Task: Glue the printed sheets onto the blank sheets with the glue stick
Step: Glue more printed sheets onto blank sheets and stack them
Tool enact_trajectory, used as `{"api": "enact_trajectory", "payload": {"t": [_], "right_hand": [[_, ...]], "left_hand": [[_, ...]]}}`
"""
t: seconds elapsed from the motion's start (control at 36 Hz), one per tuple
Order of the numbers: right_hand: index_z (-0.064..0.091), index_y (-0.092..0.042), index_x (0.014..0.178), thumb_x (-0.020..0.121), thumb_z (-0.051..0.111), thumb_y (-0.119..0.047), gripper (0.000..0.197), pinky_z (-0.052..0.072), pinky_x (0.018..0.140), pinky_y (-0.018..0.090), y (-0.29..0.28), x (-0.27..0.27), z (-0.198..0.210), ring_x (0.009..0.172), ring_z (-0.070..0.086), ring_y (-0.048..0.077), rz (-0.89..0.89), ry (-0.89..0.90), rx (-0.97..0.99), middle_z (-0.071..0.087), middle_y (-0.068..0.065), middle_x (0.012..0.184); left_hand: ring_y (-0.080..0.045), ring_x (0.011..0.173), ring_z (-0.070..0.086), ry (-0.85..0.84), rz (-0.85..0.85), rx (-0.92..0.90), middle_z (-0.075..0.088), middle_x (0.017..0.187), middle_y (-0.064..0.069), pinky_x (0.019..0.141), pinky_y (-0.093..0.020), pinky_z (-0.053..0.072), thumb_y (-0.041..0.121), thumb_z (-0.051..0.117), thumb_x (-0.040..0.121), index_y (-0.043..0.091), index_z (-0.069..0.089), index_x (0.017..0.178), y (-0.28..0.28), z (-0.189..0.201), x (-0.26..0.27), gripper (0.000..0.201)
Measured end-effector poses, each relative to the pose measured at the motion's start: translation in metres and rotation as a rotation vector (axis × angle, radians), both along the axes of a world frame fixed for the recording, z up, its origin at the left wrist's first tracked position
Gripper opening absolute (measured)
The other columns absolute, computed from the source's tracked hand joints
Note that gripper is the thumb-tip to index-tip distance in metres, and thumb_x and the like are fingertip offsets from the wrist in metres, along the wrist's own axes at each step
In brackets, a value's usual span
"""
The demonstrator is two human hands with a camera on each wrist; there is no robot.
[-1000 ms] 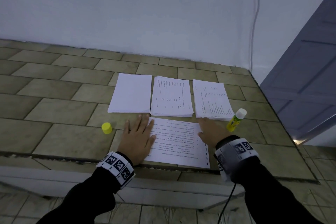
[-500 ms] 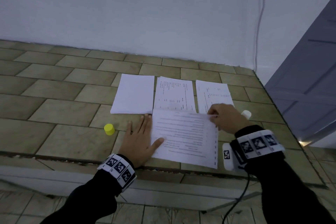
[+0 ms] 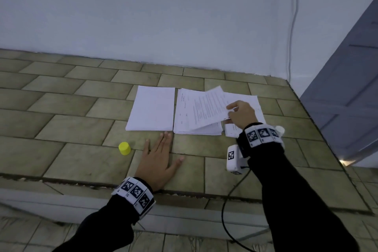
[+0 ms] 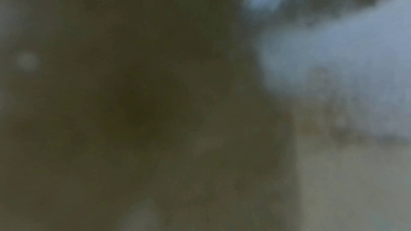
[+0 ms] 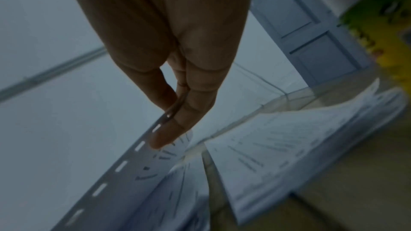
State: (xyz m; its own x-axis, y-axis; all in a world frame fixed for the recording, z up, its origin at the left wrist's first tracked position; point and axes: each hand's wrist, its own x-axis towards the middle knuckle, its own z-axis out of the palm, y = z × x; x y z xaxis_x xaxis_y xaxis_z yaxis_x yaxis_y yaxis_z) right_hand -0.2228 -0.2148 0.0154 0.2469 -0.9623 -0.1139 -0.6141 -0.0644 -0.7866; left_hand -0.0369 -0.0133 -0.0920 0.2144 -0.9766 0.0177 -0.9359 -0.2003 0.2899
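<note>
My right hand point(image 3: 233, 109) pinches the edge of a printed sheet point(image 3: 206, 108) and holds it tilted in the air over the middle and right stacks. In the right wrist view the fingertips point(image 5: 164, 136) clamp the sheet point(image 5: 124, 173) by its dashed margin. A blank stack point(image 3: 152, 108) lies to the left, a printed stack point(image 3: 184, 116) in the middle, another printed stack point(image 3: 253, 102) on the right. My left hand point(image 3: 163, 149) lies flat on the tiled counter point(image 3: 61, 125), fingers straight. The glue stick point(image 3: 280, 129) shows only its white tip behind my right wrist. The left wrist view is a blur.
The yellow glue cap point(image 3: 124, 148) stands on the counter left of my left hand. A white wall point(image 3: 163, 16) backs the counter and a grey door point(image 3: 347, 88) is at the right. The counter's front edge point(image 3: 184, 192) runs under my wrists.
My right hand has lifted the printed sheet off the counter in front of me and carried it up and away over the stacks. My left hand now rests on bare tile.
</note>
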Motion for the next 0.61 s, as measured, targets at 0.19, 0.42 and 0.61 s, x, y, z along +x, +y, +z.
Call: {"api": "enact_trajectory", "payload": {"t": [0.19, 0.42, 0.61], "right_hand": [[0.057, -0.004, 0.109, 0.091, 0.055, -0.004, 0.019, 0.051, 0.072, 0.026, 0.003, 0.025, -0.026, 0.088, 0.066, 0.024, 0.071, 0.210, -0.052, 0.060, 0.015, 0.119], [0.049, -0.007, 0.120, 0.095, 0.055, -0.021, 0.029, 0.048, 0.085, 0.036, 0.014, 0.039, -0.038, 0.107, 0.054, 0.031, 0.205, 0.617, -0.161, 0.045, 0.016, 0.124], [0.049, -0.013, 0.125, 0.099, 0.046, -0.033, 0.033, 0.044, 0.091, 0.039, 0.024, 0.026, -0.037, 0.116, 0.046, 0.031, 0.212, 0.626, -0.176, 0.037, 0.015, 0.129]], "left_hand": [[-0.006, 0.149, -0.007, 0.016, 0.002, -0.007, -0.001, 0.164, 0.005, 0.121, -0.042, -0.010, 0.082, -0.017, 0.075, 0.018, -0.004, 0.157, 0.001, 0.002, 0.000, 0.105], [-0.006, 0.149, -0.006, 0.025, 0.009, 0.011, 0.000, 0.164, 0.005, 0.121, -0.041, -0.010, 0.083, -0.022, 0.070, 0.018, -0.001, 0.157, 0.001, 0.006, 0.001, 0.111], [-0.008, 0.150, 0.001, 0.185, 0.009, 0.045, 0.008, 0.164, 0.003, 0.122, -0.041, -0.007, 0.083, -0.003, 0.075, 0.019, 0.006, 0.157, 0.000, 0.015, 0.006, 0.104]]}}
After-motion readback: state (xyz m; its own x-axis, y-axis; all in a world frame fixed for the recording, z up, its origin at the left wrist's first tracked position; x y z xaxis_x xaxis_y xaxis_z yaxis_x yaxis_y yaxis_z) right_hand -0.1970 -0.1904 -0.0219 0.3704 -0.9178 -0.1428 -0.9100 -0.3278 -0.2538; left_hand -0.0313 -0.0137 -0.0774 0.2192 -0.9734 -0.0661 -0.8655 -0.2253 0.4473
